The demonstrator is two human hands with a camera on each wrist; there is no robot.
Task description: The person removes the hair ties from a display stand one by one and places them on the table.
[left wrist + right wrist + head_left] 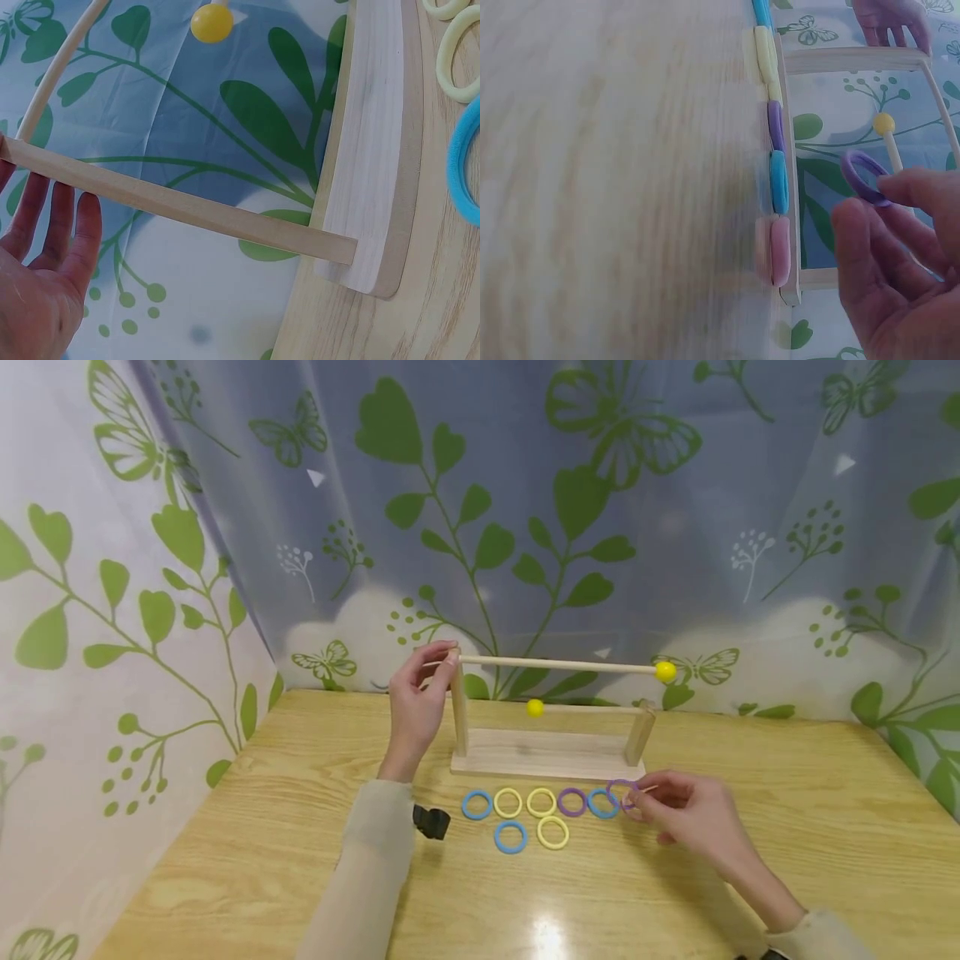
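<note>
My left hand (417, 710) grips the top of the left post of a wooden stand (525, 767), fingers behind it and thumb in front. From that post a long rod (555, 664) with a yellow ball (665, 672) at its tip reaches right. A lower rod (592, 709) comes from the shorter right post, ending in another yellow ball (535, 708). Between thumb and index finger, my right hand (701, 820) pinches a purple ring (848, 171), raised above the table near the stand's right end. Close below that hand lies a pink ring (781, 251), partly covered in the head view.
Several blue, yellow and purple rings lie in front of the stand, among them a blue ring (464, 805), a yellow ring (539, 833) and another purple ring (559, 802). A patterned curtain (495, 485) hangs behind the wooden table (262, 827).
</note>
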